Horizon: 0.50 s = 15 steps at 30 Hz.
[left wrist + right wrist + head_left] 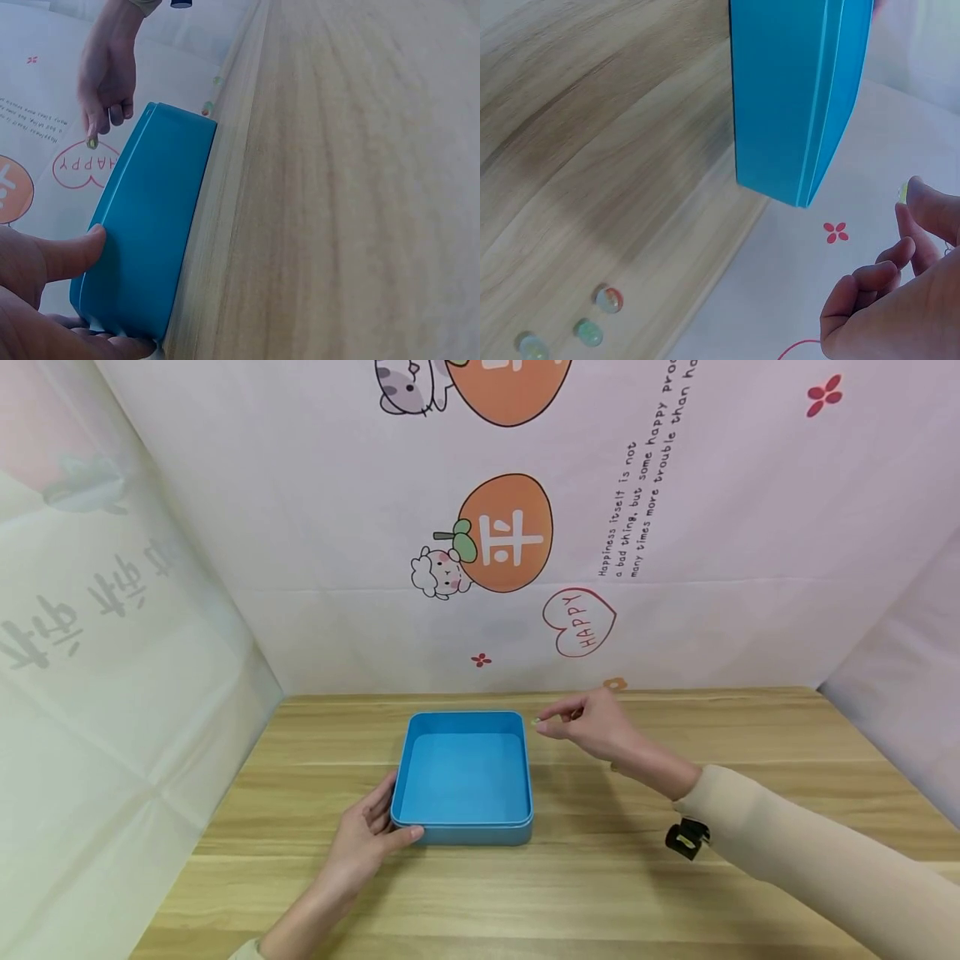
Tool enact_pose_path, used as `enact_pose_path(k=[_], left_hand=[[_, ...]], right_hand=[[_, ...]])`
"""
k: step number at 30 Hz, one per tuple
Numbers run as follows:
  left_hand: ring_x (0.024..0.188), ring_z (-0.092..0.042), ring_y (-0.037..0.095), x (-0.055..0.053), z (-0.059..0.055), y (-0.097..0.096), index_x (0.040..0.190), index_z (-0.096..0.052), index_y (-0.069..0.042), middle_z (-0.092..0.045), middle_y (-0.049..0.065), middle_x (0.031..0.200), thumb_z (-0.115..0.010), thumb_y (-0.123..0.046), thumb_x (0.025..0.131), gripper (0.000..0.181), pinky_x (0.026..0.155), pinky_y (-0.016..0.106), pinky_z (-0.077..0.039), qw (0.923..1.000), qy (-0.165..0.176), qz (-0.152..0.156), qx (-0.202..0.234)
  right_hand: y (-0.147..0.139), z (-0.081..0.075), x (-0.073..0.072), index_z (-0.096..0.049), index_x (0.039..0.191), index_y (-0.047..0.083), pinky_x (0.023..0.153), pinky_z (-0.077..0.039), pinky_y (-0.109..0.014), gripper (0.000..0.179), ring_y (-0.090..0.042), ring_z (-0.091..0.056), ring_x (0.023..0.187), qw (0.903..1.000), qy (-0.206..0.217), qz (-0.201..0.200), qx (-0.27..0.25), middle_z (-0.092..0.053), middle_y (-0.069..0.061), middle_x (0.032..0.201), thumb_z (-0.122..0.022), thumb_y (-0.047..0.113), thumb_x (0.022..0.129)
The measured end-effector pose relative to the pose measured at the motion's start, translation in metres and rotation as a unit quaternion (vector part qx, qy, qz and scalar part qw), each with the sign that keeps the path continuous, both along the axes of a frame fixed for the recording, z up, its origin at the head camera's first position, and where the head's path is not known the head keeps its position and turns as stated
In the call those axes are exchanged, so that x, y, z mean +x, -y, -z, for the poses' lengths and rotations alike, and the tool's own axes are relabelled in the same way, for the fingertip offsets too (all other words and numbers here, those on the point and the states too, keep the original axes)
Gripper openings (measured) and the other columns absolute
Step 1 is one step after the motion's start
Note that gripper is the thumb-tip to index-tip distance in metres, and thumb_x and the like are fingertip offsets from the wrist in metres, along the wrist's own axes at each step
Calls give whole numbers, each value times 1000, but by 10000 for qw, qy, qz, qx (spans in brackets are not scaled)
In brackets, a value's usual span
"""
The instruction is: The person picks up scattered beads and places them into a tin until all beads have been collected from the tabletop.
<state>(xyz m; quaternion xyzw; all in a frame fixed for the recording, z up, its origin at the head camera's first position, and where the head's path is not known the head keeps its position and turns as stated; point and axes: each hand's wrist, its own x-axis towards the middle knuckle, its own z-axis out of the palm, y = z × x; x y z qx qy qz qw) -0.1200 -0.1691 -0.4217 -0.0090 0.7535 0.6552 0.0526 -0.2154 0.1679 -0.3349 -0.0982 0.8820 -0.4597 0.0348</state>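
A blue square box, open at the top, stands on the wooden table. My left hand holds its near left corner, the thumb on the front wall and the fingers along the left side. My right hand is raised just beyond the box's far right corner. Between its thumb and index finger it pinches a small clear glass marble with a yellow-green tint, also seen in the left wrist view as a marble. The other fingers of that hand are curled. The box's inner floor shows bare blue in the head view.
On the table in the right wrist view lie an orange-streaked marble, a green marble and a pale marble. A printed white cloth hangs behind the table, with more cloth at both sides.
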Motion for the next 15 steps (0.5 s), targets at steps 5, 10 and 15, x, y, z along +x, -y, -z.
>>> enact_pose_path(k=[5,10,15], left_hand=[[150,-33,41,0,-1,0,164,-29,1,-28,25,167,-84,1,89,93,113,48,-41,10000,8,-7,4],[150,-33,41,-1,-1,0,164,-29,1,-28,25,167,-84,1,88,94,114,48,-40,10000,19,-21,5],[151,-32,41,-1,0,0,164,-29,1,-29,25,167,-84,0,89,93,114,48,-40,10000,-4,-20,-23]], right_hand=[[9,0,-2,-84,109,7,59,-34,-31,20,-24,-48,78,9999,125,11,-92,-54,-5,82,-82,21,95],[16,3,-5,-84,109,8,59,-34,-31,19,-25,-49,80,9997,169,24,-177,-54,-6,82,-82,21,95],[24,5,-7,-85,107,9,58,-34,-31,19,-26,-49,80,9994,203,10,-295,-53,-6,80,-84,22,94]])
